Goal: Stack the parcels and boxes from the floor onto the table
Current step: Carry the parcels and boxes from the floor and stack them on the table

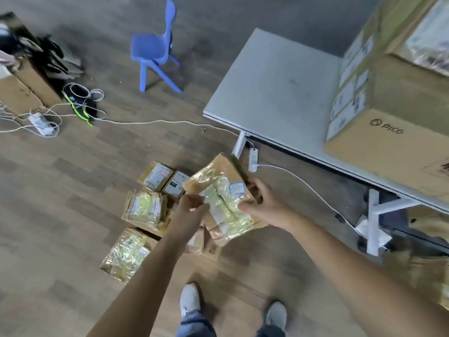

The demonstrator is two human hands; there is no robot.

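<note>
Gripping opposite edges, the left hand (192, 203) and right hand (263, 203) hold a taped brown parcel (222, 198) above the floor; its blue-bordered label (235, 188) is too blurred to read. More parcels (145, 207) lie below the left hand. Beyond the right hand, a box (388, 132) printed "PICO" sits on the table (279, 93).

"PICO" with a round logo on large cardboard box (388, 142) on table (279, 93), parcel labels unreadable
</note>
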